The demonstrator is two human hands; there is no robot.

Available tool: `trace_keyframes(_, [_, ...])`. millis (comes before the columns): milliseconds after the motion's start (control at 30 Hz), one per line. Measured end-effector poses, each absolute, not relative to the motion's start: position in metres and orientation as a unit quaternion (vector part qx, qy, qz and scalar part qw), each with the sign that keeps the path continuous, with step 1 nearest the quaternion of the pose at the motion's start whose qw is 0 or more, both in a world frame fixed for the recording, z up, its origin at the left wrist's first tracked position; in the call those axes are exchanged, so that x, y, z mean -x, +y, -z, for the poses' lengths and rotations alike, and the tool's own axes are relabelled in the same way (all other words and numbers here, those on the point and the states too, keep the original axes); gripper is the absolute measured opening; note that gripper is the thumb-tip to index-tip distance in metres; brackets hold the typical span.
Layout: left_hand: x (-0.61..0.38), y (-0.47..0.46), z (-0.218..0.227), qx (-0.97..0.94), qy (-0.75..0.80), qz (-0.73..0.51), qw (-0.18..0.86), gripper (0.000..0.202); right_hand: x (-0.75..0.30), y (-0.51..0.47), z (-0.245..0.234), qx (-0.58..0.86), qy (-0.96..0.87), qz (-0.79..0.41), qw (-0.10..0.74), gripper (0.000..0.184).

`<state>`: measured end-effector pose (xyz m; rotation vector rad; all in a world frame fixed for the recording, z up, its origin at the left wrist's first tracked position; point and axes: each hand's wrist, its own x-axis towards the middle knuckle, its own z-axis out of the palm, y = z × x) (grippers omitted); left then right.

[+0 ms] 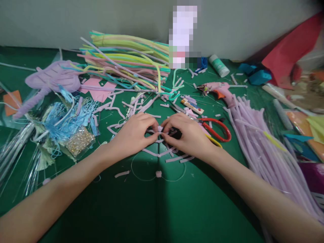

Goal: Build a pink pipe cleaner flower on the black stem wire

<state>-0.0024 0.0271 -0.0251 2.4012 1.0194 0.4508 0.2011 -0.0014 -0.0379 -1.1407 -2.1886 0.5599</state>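
Observation:
My left hand (135,131) and my right hand (189,133) meet over the middle of the green table, thumb and index finger pinched on each. Between the fingertips is a small pale lilac pipe cleaner piece (160,129); its exact shape is partly hidden by my fingers. Just below them lies a bent lilac pipe cleaner strip (152,152). Nearer to me, a thin pale thread curves in two loops on either side of a small pink fuzzy ball (158,174). Red-handled scissors (217,130) lie beside my right hand.
A pink glue gun (220,91) rests behind my right hand. Long lilac pipe cleaners (268,152) lie at right, a multicoloured bundle (126,57) at the back. Left are blue tassels (71,114), a bag of gold beads (79,141) and a lilac fuzzy shape (54,77). Offcuts are scattered around.

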Motion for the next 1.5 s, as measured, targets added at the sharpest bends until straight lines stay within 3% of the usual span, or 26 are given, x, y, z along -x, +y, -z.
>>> trace_keyframes(700, [0.005, 0.031, 0.012, -0.797, 0.389, -0.217, 0.408, 0.016, -0.206, 0.002, 0.027, 0.424, -0.787, -0.292, 0.341, 0.01])
trace_keyframes(1133, [0.013, 0.037, 0.007, -0.721, 0.373, -0.236, 0.534, 0.012, -0.211, 0.0, 0.021, 0.436, -0.643, -0.516, 0.361, 0.011])
trace_keyframes(1500, [0.012, 0.038, 0.01, -0.621, 0.378, -0.246, 0.641, 0.014, -0.207, 0.001, 0.023, 0.421, -0.556, -0.604, 0.387, 0.009])
